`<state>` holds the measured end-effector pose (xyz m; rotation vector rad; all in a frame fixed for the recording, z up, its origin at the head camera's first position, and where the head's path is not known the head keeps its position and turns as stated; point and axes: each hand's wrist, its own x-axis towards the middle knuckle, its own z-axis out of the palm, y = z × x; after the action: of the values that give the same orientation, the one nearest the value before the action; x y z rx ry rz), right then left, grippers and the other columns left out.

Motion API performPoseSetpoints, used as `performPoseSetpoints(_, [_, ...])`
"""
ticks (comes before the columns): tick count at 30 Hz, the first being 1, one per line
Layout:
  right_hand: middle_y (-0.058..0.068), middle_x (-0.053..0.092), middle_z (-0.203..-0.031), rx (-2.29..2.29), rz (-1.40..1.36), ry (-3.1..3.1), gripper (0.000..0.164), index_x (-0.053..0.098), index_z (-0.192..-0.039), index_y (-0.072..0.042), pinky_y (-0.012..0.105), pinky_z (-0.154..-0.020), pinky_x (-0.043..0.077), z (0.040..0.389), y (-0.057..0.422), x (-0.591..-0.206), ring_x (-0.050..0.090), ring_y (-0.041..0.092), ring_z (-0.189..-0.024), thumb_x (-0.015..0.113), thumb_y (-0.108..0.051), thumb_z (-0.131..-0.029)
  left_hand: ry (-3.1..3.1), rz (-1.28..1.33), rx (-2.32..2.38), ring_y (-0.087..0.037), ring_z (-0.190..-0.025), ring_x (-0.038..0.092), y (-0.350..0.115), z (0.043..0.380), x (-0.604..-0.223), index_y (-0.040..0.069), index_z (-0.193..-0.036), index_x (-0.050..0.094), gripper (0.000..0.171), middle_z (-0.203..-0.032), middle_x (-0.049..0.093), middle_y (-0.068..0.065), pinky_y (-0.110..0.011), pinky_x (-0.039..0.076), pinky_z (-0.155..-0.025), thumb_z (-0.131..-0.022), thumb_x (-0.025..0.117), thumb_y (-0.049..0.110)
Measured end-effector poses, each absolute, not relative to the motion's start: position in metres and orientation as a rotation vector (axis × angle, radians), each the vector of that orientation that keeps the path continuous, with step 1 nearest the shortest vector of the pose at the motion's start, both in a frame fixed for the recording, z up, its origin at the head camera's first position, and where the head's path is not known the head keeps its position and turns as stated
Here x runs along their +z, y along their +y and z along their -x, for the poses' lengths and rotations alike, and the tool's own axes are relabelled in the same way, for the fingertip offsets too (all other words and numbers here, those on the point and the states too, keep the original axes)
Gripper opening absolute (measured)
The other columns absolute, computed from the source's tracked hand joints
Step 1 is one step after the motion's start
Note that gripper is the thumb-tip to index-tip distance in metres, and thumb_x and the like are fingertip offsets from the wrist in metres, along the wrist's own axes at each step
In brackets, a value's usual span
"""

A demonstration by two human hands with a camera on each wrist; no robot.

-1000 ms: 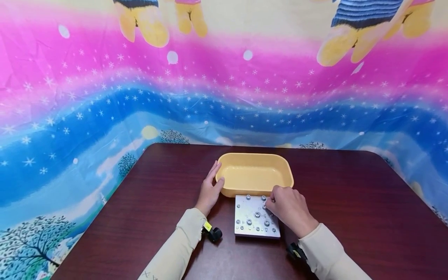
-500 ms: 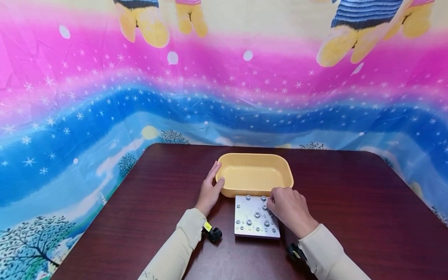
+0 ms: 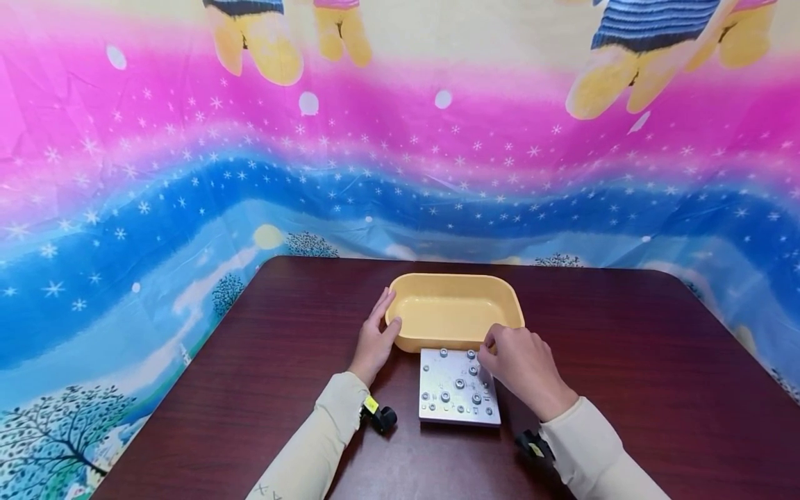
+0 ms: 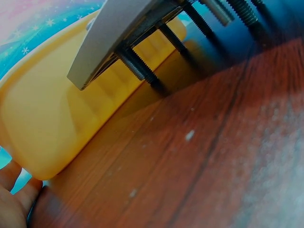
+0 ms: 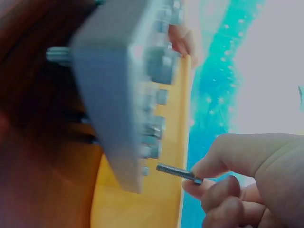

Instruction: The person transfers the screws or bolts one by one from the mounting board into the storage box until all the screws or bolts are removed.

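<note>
My right hand (image 3: 525, 364) pinches a small socket-head screw (image 5: 173, 172) by its head between thumb and forefinger. Its threaded shank points at the top face of a metal plate (image 3: 437, 375), with a gap showing between tip and plate in the right wrist view. Several screws of different sizes stand in the plate, and their threaded ends (image 4: 173, 38) stick out below it in the left wrist view. At the left end of a yellow plastic bin (image 3: 459, 312), my left hand (image 3: 371, 344) lies with extended fingers along the outside and thumb at the rim.
The plate sits right in front of the bin on a dark red wooden table (image 3: 300, 333). A colourful printed cloth (image 3: 400, 153) hangs behind the table. Black wrist cameras (image 3: 378, 417) are strapped under both cuffs.
My right hand has turned slightly, its wrist shifting right and the knuckles rising, while its fingers stay by the plate's far right corner. The left hand, bin and plate have stayed put.
</note>
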<state>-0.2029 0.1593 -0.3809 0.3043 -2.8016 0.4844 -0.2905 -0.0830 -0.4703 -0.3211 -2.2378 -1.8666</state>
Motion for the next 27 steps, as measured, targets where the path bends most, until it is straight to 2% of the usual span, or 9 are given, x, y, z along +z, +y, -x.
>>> performPoseSetpoints(11, [-0.008, 0.054, -0.055, 0.738, -0.372, -2.672, 0.009, 0.068, -0.078, -0.009, 0.026, -0.045, 0.039, 0.221, 0.171, -0.376, 0.045, 0.008, -0.047, 0.068, -0.017, -0.083, -2.248, 0.312, -1.884, -0.005, -0.142, 0.021, -0.083, 0.286, -0.468, 0.024, -0.146, 0.044, 0.053, -0.152, 0.029, 0.02, -0.034, 0.022, -0.115, -0.096, 0.055, 0.012])
performPoseSetpoints(19, [-0.007, 0.062, -0.063, 0.908, -0.372, -2.703, 0.014, 0.07, -0.079, -0.013, 0.026, -0.045, 0.041, 0.247, 0.172, -0.386, 0.047, 0.012, -0.048, 0.065, -0.021, -0.09, -2.254, 0.333, -1.893, -0.017, -0.144, 0.021, -0.082, 0.266, -0.44, 0.01, -0.147, 0.042, 0.053, -0.155, 0.029, 0.005, -0.039, 0.022, -0.115, -0.095, 0.053, 0.004])
performPoseSetpoints(27, [-0.002, 0.066, -0.071, 0.999, -0.368, -2.773, 0.012, 0.07, -0.084, -0.01, 0.029, -0.053, 0.047, 0.272, 0.173, -0.393, 0.054, 0.014, -0.055, 0.063, -0.017, -0.09, -2.271, 0.328, -1.864, -0.02, -0.144, 0.023, -0.081, 0.261, -0.432, 0.009, -0.146, 0.043, 0.052, -0.155, 0.03, 0.004, -0.039, 0.023, -0.115, -0.095, 0.052, 0.004])
